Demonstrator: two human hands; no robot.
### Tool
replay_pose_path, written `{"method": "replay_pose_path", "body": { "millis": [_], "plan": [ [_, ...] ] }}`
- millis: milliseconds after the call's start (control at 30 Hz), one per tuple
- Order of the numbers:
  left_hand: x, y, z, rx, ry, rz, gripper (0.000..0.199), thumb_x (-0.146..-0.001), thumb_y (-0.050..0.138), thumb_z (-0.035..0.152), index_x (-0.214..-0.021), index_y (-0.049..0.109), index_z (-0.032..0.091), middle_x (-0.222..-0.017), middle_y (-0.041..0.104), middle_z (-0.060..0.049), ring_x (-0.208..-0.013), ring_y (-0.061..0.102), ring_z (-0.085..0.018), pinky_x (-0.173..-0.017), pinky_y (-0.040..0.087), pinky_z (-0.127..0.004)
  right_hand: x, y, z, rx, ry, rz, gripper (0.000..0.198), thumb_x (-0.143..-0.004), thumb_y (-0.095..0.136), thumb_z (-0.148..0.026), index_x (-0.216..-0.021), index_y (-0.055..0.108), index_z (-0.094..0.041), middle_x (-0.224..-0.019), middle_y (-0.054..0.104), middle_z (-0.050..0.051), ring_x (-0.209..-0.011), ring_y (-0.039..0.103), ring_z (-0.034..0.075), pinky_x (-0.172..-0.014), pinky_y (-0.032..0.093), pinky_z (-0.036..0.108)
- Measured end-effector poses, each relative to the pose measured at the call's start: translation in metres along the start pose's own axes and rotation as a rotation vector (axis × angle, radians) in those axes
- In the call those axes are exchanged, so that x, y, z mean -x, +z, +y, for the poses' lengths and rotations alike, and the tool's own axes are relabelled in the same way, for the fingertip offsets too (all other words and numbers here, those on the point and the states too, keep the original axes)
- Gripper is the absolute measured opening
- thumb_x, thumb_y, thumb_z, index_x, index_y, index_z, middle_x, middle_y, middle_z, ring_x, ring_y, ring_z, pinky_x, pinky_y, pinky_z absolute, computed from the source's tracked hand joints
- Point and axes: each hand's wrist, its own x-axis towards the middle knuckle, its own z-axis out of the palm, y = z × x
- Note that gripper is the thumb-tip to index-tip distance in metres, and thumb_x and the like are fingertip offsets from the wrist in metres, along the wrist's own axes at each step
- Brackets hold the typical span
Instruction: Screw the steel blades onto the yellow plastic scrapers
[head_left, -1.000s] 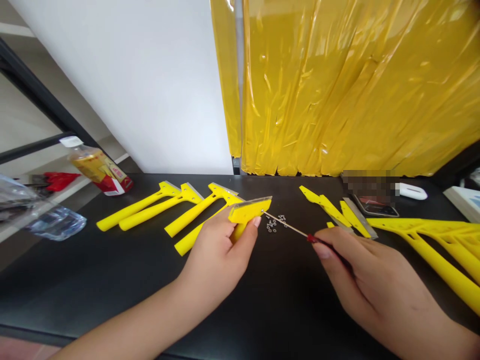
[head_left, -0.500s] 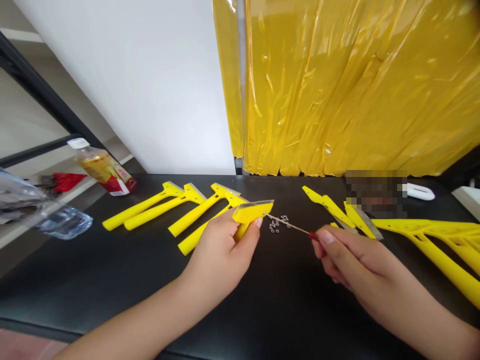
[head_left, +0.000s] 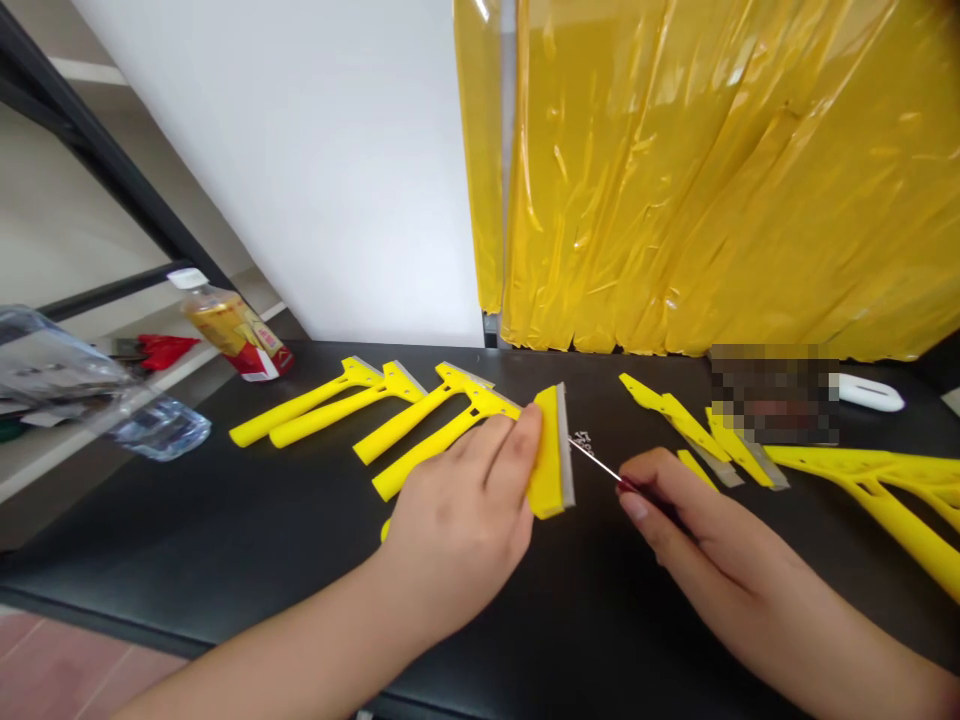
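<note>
My left hand is closed around a yellow scraper, its head upright with the metal blade edge facing right. Most of the handle is hidden in the palm; a yellow end peeks out at the left. In my right hand is a screwdriver with a dark red handle. Its thin shaft points left, the tip close to the blade; whether they touch I cannot tell. Small metal fasteners lie behind the shaft. Several yellow scrapers with blades lie side by side left of the held one.
Loose yellow scraper-head pieces and blades lie at the right, beside yellow handles. A white object sits behind them. A drink bottle and a clear plastic bottle are at the left. Yellow film hangs behind the black table.
My left hand has turned the scraper, so its blade edge swung from facing up to facing right. The screwdriver tip has come away from the scraper's face. The view has shifted slightly.
</note>
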Motion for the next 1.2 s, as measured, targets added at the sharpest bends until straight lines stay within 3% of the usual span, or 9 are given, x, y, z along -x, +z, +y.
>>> {"method": "replay_pose_path", "body": {
  "millis": [200, 367, 433, 500, 533, 600, 700, 900, 1200],
  "plan": [
    [-0.002, -0.003, 0.004, -0.058, 0.061, 0.033, 0.041, -0.099, 0.046, 0.007, -0.136, 0.062, 0.003, -0.11, 0.081, -0.014, -0.092, 0.08, -0.025, -0.069, 0.065, -0.034, -0.006, 0.013, 0.008, -0.266, 0.118, -0.011, 0.03, -0.11, 0.052, -0.057, -0.117, 0.06, -0.029, -0.087, 0.065, -0.002, -0.062, 0.058, 0.014, -0.058, 0.054, 0.027],
    [0.001, 0.004, 0.0, 0.064, -0.059, 0.037, 0.045, -0.099, 0.057, 0.011, -0.143, 0.062, 0.009, -0.121, 0.08, -0.014, -0.095, 0.08, -0.025, -0.077, 0.066, -0.034, -0.005, 0.014, 0.011, -0.464, 0.096, 0.012, 0.032, -0.111, 0.05, -0.059, -0.116, 0.058, -0.028, -0.08, 0.052, -0.005, -0.059, 0.055, 0.012, -0.054, 0.052, 0.026],
    [-0.002, 0.004, 0.001, 0.242, -0.191, 0.019, 0.04, -0.102, 0.059, 0.016, -0.141, 0.066, 0.016, -0.122, 0.08, -0.011, -0.101, 0.079, -0.024, -0.086, 0.065, -0.034, -0.004, 0.01, 0.01, -0.391, 0.084, 0.085, 0.032, -0.112, 0.05, -0.059, -0.122, 0.058, -0.029, -0.08, 0.054, -0.005, -0.057, 0.054, 0.012, -0.052, 0.052, 0.026],
    [-0.006, 0.003, 0.003, 0.475, -0.402, -0.035, 0.023, -0.105, 0.059, 0.023, -0.124, 0.074, 0.021, -0.115, 0.081, -0.007, -0.101, 0.078, -0.022, -0.091, 0.063, -0.033, -0.001, 0.003, 0.006, -0.206, 0.027, 0.183, 0.026, -0.112, 0.052, -0.054, -0.123, 0.057, -0.03, -0.082, 0.061, -0.004, -0.058, 0.057, 0.012, -0.053, 0.052, 0.026],
    [-0.009, 0.003, 0.004, 0.59, -0.535, -0.081, 0.018, -0.107, 0.059, 0.028, -0.108, 0.076, 0.021, -0.104, 0.08, -0.005, -0.093, 0.077, -0.021, -0.086, 0.062, -0.032, 0.0, -0.001, 0.003, -0.096, -0.029, 0.226, 0.022, -0.112, 0.054, -0.05, -0.122, 0.058, -0.03, -0.085, 0.064, -0.003, -0.061, 0.061, 0.013, -0.056, 0.053, 0.025],
    [-0.011, 0.004, 0.006, 0.803, -0.804, -0.2, 0.036, -0.108, 0.06, 0.043, -0.079, 0.066, 0.021, -0.075, 0.07, -0.001, -0.067, 0.067, -0.016, -0.065, 0.055, -0.028, 0.004, -0.009, -0.002, 0.114, -0.159, 0.289, 0.016, -0.112, 0.056, -0.043, -0.12, 0.062, -0.031, -0.093, 0.072, 0.0, -0.073, 0.07, 0.015, -0.063, 0.056, 0.026],
    [-0.011, 0.008, 0.009, 1.051, -1.043, -0.322, 0.05, -0.104, 0.062, 0.058, -0.069, 0.052, 0.023, -0.057, 0.051, 0.005, -0.049, 0.047, -0.012, -0.049, 0.039, -0.027, 0.009, -0.017, -0.006, 0.294, -0.263, 0.396, 0.024, -0.11, 0.059, -0.044, -0.128, 0.061, -0.029, -0.106, 0.077, 0.005, -0.087, 0.078, 0.02, -0.069, 0.061, 0.029],
    [-0.011, 0.011, 0.011, 1.112, -1.07, -0.369, 0.049, -0.101, 0.064, 0.06, -0.071, 0.052, 0.023, -0.058, 0.05, 0.005, -0.049, 0.047, -0.012, -0.05, 0.038, -0.027, 0.009, -0.022, -0.013, 0.511, -0.376, 0.401, 0.018, -0.113, 0.052, -0.04, -0.118, 0.06, -0.025, -0.095, 0.078, 0.004, -0.072, 0.077, 0.02, -0.061, 0.058, 0.031],
    [-0.014, 0.012, 0.009, 1.031, -1.064, -0.443, 0.052, -0.1, 0.063, 0.06, -0.066, 0.048, 0.024, -0.053, 0.048, 0.005, -0.048, 0.046, -0.013, -0.052, 0.037, -0.028, 0.008, -0.02, -0.017, 0.527, -0.354, 0.362, 0.014, -0.112, 0.05, -0.039, -0.115, 0.056, -0.026, -0.092, 0.078, 0.007, -0.068, 0.077, 0.024, -0.057, 0.053, 0.035]
  ]
}}
